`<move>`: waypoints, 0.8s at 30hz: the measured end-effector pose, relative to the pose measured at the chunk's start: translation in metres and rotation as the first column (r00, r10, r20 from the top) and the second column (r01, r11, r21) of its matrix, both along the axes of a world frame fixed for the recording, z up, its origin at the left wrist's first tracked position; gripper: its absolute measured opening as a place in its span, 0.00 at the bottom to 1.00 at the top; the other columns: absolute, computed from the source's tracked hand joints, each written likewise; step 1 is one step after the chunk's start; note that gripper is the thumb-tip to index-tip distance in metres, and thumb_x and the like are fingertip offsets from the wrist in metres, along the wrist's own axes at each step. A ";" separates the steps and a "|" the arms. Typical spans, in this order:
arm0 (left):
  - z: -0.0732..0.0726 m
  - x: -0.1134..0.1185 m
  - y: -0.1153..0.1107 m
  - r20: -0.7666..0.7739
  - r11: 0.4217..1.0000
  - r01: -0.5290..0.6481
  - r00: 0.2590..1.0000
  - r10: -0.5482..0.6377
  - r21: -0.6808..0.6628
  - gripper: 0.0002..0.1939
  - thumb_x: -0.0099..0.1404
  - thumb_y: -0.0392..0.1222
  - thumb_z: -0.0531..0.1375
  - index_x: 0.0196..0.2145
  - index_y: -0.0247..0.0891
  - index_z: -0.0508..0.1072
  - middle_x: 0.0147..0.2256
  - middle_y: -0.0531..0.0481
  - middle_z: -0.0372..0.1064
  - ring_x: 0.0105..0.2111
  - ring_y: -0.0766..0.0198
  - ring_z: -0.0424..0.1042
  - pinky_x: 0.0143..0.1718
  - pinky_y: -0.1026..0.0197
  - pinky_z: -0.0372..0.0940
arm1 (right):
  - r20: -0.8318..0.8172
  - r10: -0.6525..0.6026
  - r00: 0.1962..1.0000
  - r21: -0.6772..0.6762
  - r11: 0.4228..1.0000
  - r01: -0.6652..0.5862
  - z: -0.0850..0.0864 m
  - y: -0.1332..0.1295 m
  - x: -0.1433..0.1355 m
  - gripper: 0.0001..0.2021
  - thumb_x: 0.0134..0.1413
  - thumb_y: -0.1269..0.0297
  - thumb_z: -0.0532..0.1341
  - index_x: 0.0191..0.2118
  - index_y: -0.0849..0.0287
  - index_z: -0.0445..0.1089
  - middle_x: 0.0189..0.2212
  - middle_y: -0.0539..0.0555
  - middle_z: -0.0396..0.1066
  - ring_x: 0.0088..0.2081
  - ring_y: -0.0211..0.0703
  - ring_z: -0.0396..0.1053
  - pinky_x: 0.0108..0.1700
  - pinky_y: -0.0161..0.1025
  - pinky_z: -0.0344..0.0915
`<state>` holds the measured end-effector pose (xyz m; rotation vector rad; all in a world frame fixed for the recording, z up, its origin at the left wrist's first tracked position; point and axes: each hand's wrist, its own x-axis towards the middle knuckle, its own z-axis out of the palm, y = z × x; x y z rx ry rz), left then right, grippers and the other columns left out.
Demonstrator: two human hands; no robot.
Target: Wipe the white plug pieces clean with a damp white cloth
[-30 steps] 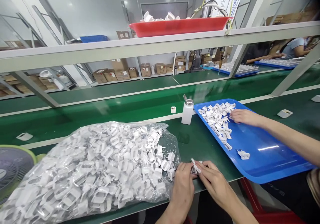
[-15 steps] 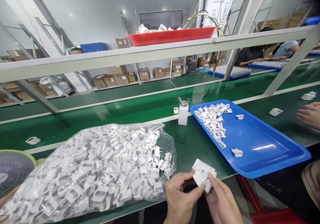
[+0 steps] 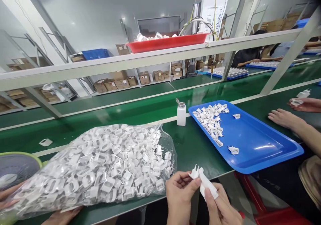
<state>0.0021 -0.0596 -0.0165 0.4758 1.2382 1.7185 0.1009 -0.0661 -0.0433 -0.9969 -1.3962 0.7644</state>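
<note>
My left hand is closed, thumb and fingers pinching a white two-pin plug shell whose pins point upward. A folded white cloth is gripped in my right hand and touches the plug shell on its right side. Both hands are at the bench's front edge, between a clear plastic bag full of white plug shells on the left and a blue tray on the right. A pile of similar plug shells lies along the tray's left side, with a couple of single ones apart from it.
A white pump bottle stands behind the bag and tray. Another person's hands are right of the tray; a further hand is under the bag. A green-rimmed fan is at left. Overhead, a shelf carries a red tray.
The plug shell has turned so its pins point up, and the cloth is now bunched at its right. Hands of others have appeared under the bag and beside the blue tray.
</note>
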 end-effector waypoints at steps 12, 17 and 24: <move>0.007 -0.014 -0.009 0.034 0.967 0.255 0.967 -0.254 -0.010 0.20 0.47 0.49 0.78 0.27 0.30 0.80 0.19 0.50 0.72 0.18 0.72 0.66 0.21 0.70 0.58 | 0.564 -0.145 0.813 0.521 0.826 -0.214 0.000 0.040 0.046 0.29 0.63 0.74 0.61 0.68 0.51 0.64 0.65 0.58 0.65 0.47 0.54 0.62 0.47 0.50 0.64; 0.013 -0.012 -0.011 0.077 0.985 0.170 0.983 -0.168 -0.010 0.20 0.42 0.46 0.80 0.27 0.31 0.80 0.19 0.49 0.75 0.18 0.71 0.69 0.21 0.70 0.60 | 0.341 -0.520 0.783 0.605 0.759 0.240 0.011 0.041 0.045 0.32 0.60 0.78 0.64 0.68 0.54 0.63 0.51 0.66 0.77 0.39 0.55 0.66 0.42 0.53 0.65; 0.016 -0.013 -0.016 0.088 0.981 0.189 0.978 -0.192 0.041 0.18 0.41 0.42 0.80 0.26 0.32 0.80 0.22 0.47 0.77 0.20 0.71 0.70 0.21 0.72 0.60 | 0.561 -0.207 0.802 0.554 0.814 -0.178 0.021 0.026 0.045 0.28 0.63 0.74 0.61 0.67 0.54 0.65 0.63 0.58 0.68 0.45 0.54 0.64 0.46 0.51 0.62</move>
